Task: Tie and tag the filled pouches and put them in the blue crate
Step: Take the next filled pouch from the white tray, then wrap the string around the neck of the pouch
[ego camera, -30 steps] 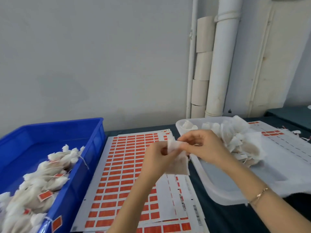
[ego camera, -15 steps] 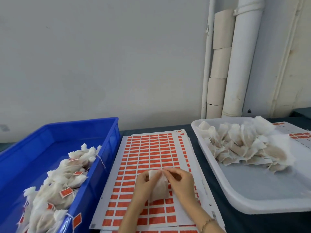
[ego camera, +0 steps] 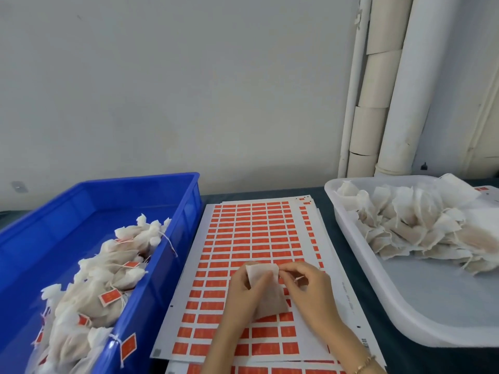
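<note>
Filled pouch [ego camera: 266,291] at 6 o'clock, over label sheet [ego camera: 256,233]. Your L hand [ego camera: 239,291] curls its fingers [ego camera: 249,282] round the left side; R hand [ego camera: 310,291] pinches the top corner. Prob. light, soft, tearable: take it by the neck. Blue crate [ego camera: 189,211] at 9 o'clock.

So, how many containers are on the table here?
2: the blue crate at left, the white tray at right. Others may sit outside the frame.

This looks like a small packing workshop. A dark worktop [ego camera: 346,265] holds a blue crate [ego camera: 151,182] of tagged pouches [ego camera: 89,300], a white tray [ego camera: 405,329] piled with loose pouches [ego camera: 421,228], and sheets of orange stickers [ego camera: 251,233]. Behind is a bare grey wall [ego camera: 189,90] with white pipes [ego camera: 405,90].
</note>
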Demonstrator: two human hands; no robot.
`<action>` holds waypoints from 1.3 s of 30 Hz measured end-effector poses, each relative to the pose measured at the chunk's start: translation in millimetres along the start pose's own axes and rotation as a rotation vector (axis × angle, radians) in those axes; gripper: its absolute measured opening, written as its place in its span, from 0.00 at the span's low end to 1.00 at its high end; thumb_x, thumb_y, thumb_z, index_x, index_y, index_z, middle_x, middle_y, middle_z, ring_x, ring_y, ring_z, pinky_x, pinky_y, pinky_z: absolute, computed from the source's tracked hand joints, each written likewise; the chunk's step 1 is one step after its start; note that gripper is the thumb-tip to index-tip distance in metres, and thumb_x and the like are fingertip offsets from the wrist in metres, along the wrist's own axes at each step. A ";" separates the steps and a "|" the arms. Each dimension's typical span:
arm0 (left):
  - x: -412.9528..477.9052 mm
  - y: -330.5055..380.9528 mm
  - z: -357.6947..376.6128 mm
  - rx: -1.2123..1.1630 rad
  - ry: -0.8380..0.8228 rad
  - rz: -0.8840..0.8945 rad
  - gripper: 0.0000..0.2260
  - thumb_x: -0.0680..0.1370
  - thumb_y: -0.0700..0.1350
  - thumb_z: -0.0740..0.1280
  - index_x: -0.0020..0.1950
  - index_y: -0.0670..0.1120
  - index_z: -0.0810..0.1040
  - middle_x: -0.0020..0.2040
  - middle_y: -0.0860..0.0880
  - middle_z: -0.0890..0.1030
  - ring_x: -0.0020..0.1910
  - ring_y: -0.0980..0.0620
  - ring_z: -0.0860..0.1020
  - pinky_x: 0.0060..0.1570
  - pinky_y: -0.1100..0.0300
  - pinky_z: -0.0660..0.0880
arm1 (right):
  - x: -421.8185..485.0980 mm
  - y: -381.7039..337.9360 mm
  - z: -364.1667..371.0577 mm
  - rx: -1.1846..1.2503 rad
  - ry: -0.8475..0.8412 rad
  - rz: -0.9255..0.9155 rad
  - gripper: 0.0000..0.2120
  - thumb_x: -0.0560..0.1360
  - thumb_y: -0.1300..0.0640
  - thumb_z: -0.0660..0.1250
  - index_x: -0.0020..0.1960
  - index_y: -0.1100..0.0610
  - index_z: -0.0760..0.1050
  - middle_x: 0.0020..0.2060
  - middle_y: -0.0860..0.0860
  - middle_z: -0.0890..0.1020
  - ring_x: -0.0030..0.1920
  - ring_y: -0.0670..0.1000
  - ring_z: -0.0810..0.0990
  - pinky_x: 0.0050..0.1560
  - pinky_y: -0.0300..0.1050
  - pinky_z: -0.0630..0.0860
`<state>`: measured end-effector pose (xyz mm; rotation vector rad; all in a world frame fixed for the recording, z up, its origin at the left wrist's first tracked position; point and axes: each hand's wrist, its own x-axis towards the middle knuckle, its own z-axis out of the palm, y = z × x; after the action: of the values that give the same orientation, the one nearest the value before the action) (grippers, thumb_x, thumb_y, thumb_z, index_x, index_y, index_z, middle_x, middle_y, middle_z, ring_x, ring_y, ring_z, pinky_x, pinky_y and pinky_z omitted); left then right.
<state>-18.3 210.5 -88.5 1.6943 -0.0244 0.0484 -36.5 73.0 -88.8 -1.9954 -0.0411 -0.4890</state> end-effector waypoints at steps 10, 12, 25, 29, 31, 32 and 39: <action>3.3 -6.3 -0.3 0.011 -0.005 0.124 0.05 0.74 0.50 0.72 0.43 0.49 0.82 0.38 0.53 0.82 0.40 0.53 0.82 0.37 0.66 0.78 | -7.4 1.5 3.9 -0.084 -0.015 -0.145 0.10 0.73 0.54 0.71 0.48 0.39 0.75 0.43 0.32 0.76 0.51 0.35 0.76 0.44 0.23 0.73; 3.3 -7.7 -0.4 0.035 -0.018 0.129 0.05 0.75 0.50 0.72 0.42 0.49 0.82 0.36 0.53 0.82 0.39 0.53 0.82 0.36 0.66 0.78 | -7.3 2.3 3.6 -0.089 0.014 -0.149 0.10 0.73 0.54 0.71 0.47 0.39 0.75 0.43 0.32 0.76 0.51 0.35 0.76 0.44 0.23 0.73; -1.8 0.7 2.7 -0.023 -0.152 0.230 0.04 0.71 0.50 0.67 0.38 0.55 0.80 0.35 0.50 0.81 0.36 0.53 0.80 0.38 0.64 0.78 | -4.2 7.7 4.3 -0.137 0.077 -0.107 0.07 0.74 0.53 0.70 0.45 0.42 0.75 0.38 0.33 0.77 0.41 0.39 0.79 0.40 0.26 0.74; -2.5 0.7 2.7 -0.042 -0.166 0.281 0.11 0.69 0.55 0.65 0.38 0.49 0.80 0.34 0.49 0.80 0.36 0.52 0.79 0.39 0.64 0.77 | -1.9 11.0 1.6 -0.139 0.127 -0.089 0.06 0.75 0.53 0.69 0.45 0.43 0.74 0.40 0.37 0.80 0.40 0.42 0.80 0.42 0.30 0.76; -2.7 0.7 3.8 -0.036 -0.171 0.284 0.13 0.68 0.56 0.64 0.39 0.47 0.79 0.34 0.49 0.80 0.35 0.54 0.79 0.38 0.66 0.77 | -0.6 12.0 -0.4 -0.147 0.156 -0.073 0.05 0.75 0.52 0.69 0.45 0.44 0.74 0.40 0.37 0.80 0.39 0.42 0.80 0.42 0.30 0.75; -2.8 0.4 4.6 -0.033 -0.174 0.281 0.13 0.68 0.56 0.64 0.39 0.47 0.79 0.34 0.49 0.80 0.35 0.54 0.79 0.38 0.66 0.77 | 0.1 12.5 -1.8 -0.152 0.172 -0.063 0.05 0.75 0.52 0.69 0.45 0.44 0.74 0.40 0.37 0.79 0.39 0.41 0.79 0.41 0.29 0.75; -2.2 0.0 7.8 -0.012 -0.209 0.257 0.08 0.72 0.50 0.65 0.39 0.47 0.79 0.35 0.48 0.81 0.36 0.50 0.81 0.40 0.61 0.79 | 2.9 10.2 -8.0 -0.209 0.264 -0.025 0.08 0.74 0.53 0.70 0.46 0.43 0.72 0.42 0.35 0.76 0.37 0.37 0.77 0.38 0.25 0.67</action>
<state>-20.3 202.8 -89.5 1.6698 -0.3986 0.0628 -34.0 60.7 -93.4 -2.1182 0.1557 -0.7965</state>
